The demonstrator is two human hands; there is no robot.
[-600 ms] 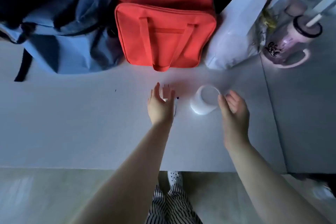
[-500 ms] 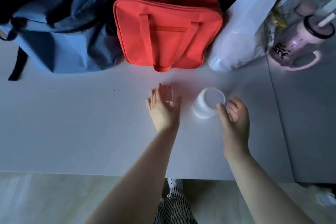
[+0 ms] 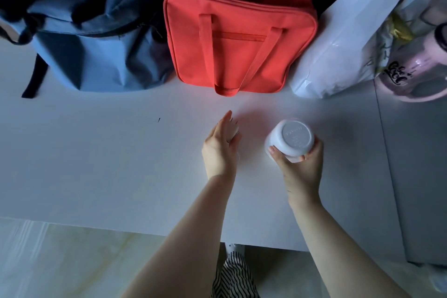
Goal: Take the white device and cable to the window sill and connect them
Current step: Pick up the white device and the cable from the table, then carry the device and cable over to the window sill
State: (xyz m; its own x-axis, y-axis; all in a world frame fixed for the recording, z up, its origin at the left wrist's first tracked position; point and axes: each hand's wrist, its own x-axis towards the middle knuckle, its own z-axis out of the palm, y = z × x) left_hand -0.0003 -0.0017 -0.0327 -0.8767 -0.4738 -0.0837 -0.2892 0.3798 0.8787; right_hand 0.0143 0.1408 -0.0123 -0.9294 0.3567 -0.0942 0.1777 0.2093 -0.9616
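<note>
A small, round, white plastic device (image 3: 291,141) with smooth sides is tipped so that its flat circular base faces up toward the camera. Faint embossed lettering on the base is too small to read. It sits at about 3 o'clock from the centre of the view, held off the pale surface (image 3: 108,152) by fingers (image 3: 274,152) wrapped around its lower edge. The white cable (image 3: 234,128) lies at 9 o'clock from the device, mostly hidden and blurred.
</note>
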